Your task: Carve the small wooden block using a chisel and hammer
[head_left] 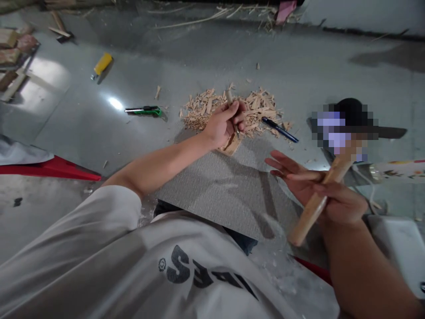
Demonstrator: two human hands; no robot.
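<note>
My left hand (222, 126) is closed round a slim chisel (229, 96), held steeply with its metal tip down at a hollowed piece of wood (229, 149). That wood lies on a grey board (199, 186) close to my body. Off to the right, my right hand (341, 201) holds a hammer by its wooden handle (310, 217), which is clasped by the thumb while several fingers stretch out. The dark hammer head (390, 132) is up and away from the chisel, partly blurred by pixel blocks.
Wood shavings (199, 108) are heaped round the wood piece. A dark blue pen-like tool (280, 130) lies at their right edge. Further left are a green utility knife (143, 110), a yellow-handled tool (102, 64) and wood blocks (8, 39). A floral cylinder (401, 172) lies right.
</note>
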